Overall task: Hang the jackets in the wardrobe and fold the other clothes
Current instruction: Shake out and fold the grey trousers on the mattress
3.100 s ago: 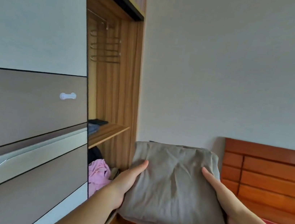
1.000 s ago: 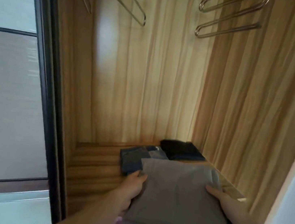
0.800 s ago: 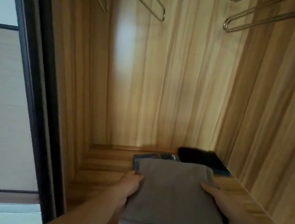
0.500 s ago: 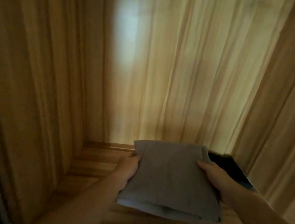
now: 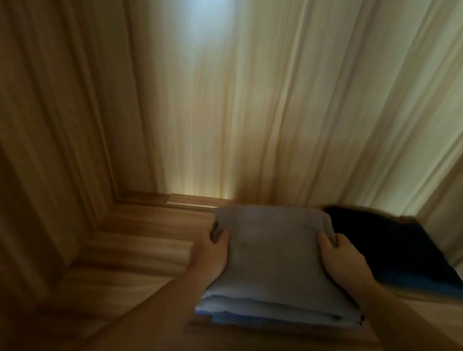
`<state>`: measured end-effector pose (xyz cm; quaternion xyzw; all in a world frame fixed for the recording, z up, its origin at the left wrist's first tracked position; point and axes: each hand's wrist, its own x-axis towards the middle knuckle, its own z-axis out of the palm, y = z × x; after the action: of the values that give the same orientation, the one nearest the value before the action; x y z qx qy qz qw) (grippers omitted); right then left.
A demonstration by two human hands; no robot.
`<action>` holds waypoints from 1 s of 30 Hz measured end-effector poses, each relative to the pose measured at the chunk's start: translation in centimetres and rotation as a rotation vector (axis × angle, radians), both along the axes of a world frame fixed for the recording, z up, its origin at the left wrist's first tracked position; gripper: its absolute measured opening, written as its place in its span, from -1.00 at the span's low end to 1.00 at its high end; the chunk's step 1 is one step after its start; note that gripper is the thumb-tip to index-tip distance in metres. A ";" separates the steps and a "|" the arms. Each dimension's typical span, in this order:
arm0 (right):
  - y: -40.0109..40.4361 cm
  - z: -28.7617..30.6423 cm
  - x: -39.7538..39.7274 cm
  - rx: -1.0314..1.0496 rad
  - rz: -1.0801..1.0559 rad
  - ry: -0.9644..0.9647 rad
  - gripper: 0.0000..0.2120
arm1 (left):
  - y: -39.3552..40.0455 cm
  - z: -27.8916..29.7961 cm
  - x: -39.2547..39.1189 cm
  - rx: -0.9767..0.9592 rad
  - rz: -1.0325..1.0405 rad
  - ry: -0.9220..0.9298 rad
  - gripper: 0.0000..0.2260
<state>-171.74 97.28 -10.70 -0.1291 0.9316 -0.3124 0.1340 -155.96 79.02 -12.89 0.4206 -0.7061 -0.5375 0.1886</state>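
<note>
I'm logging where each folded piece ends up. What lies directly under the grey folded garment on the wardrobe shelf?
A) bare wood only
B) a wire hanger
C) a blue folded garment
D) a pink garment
C: a blue folded garment's edge shows beneath the front of the grey folded garment, which the left hand and right hand grip at its sides.

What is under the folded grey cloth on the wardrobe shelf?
A blue edge shows under the folded grey cloth, near its front. What garment it is stays covered.
</note>
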 end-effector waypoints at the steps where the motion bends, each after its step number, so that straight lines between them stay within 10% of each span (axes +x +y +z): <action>1: -0.4 -0.1 -0.4 -0.004 -0.004 -0.010 -0.40 | -0.5 0.1 -0.4 -0.007 -0.008 0.002 -0.63; 19: 2.1 1.8 6.4 0.048 0.045 0.035 -0.55 | 2.5 1.6 2.6 -0.451 -0.179 -0.091 -0.41; 30: 13.2 8.9 16.2 0.128 0.130 0.435 -0.38 | 10.3 7.5 9.4 -0.953 -0.593 -0.202 -0.42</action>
<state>-155.58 110.47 -1.75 -0.2445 0.9461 -0.2080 -0.0422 -146.56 89.33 -5.41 0.1222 -0.9730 -0.1464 0.1300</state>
